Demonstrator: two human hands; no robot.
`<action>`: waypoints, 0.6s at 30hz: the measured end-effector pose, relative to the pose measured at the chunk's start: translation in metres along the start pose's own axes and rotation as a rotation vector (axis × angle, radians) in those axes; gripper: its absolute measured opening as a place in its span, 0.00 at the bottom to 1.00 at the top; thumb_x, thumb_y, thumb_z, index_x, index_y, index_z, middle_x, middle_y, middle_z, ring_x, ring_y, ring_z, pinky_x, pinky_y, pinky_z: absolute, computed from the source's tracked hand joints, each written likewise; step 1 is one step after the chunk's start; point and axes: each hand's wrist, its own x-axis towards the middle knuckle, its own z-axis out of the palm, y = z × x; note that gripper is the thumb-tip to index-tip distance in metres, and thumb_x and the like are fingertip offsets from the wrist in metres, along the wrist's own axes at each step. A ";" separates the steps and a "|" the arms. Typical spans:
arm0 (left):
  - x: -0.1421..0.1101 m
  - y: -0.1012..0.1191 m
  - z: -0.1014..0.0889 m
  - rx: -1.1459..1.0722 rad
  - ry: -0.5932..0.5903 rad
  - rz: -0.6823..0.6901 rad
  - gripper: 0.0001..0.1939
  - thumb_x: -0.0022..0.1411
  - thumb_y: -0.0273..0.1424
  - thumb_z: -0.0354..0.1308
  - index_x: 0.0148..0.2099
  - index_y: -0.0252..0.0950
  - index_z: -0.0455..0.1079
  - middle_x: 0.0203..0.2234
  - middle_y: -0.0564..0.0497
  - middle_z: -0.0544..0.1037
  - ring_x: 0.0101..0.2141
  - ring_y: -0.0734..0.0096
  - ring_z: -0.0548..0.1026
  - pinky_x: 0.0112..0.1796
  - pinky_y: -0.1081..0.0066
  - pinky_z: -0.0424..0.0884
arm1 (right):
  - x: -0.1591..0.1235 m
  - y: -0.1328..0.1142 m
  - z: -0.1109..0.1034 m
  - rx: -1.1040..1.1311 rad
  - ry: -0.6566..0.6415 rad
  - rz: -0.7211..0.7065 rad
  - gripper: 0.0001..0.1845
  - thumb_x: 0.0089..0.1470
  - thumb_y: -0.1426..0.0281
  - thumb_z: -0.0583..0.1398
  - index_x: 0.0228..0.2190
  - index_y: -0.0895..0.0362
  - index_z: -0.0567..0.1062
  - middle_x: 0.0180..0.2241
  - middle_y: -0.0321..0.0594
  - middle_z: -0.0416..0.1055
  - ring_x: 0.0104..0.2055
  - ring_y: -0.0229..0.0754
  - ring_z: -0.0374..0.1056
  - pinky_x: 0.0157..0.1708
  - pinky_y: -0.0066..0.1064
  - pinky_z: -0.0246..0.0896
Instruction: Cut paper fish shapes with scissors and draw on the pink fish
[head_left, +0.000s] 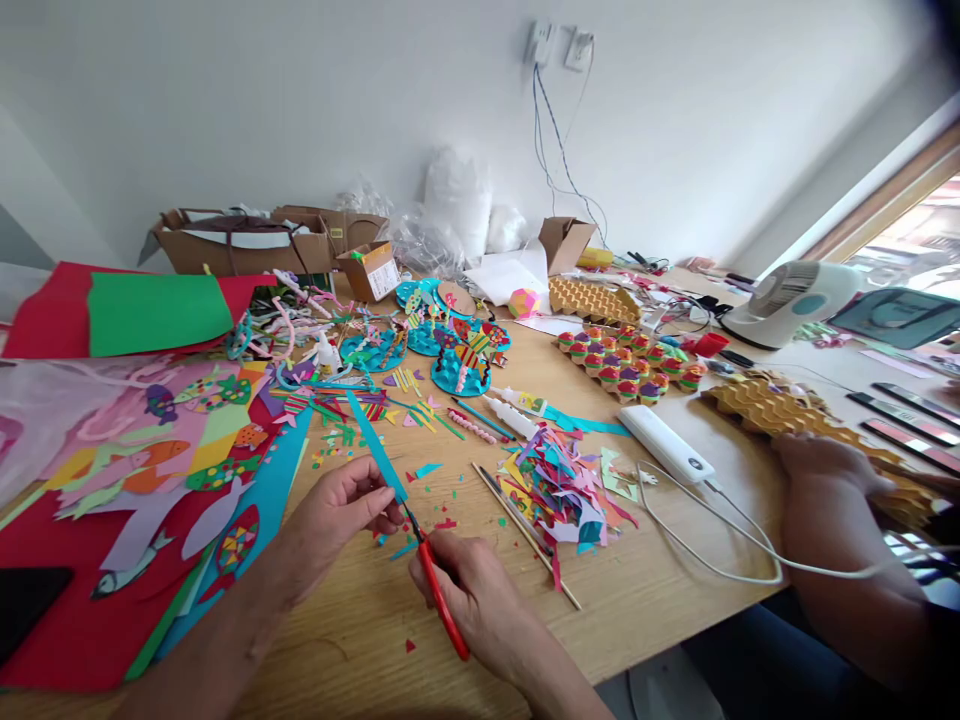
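Between the thumb and fingers of my left hand (356, 510) is a narrow blue paper strip (375, 450), pointing up and away over the table. My right hand (480, 595) grips red-handled scissors (442, 600), whose dark blades meet the strip's near end just beside my left fingertips. Small red, blue and green paper snippets (446, 523) lie on the wood around both hands. Right of the scissors, thin wooden sticks (532, 540) lie beside a heap of colourful paper scraps (566, 490).
Paper fish (157, 465) and coloured sheets (82, 610) cover the left side. Blue discs with paper fish (461, 370) stand mid-table. A white power bank (666, 443) trails a cable at right. Another person's arm (840, 530) rests by egg cartons (780, 405). Boxes (232, 245) line the wall.
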 end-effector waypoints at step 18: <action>0.000 0.002 0.006 -0.044 0.003 -0.044 0.07 0.51 0.33 0.58 0.29 0.35 0.68 0.21 0.53 0.74 0.25 0.72 0.71 0.29 0.72 0.68 | 0.002 0.004 0.006 0.030 0.038 0.009 0.17 0.56 0.66 0.50 0.18 0.57 0.59 0.16 0.29 0.51 0.20 0.31 0.47 0.19 0.25 0.39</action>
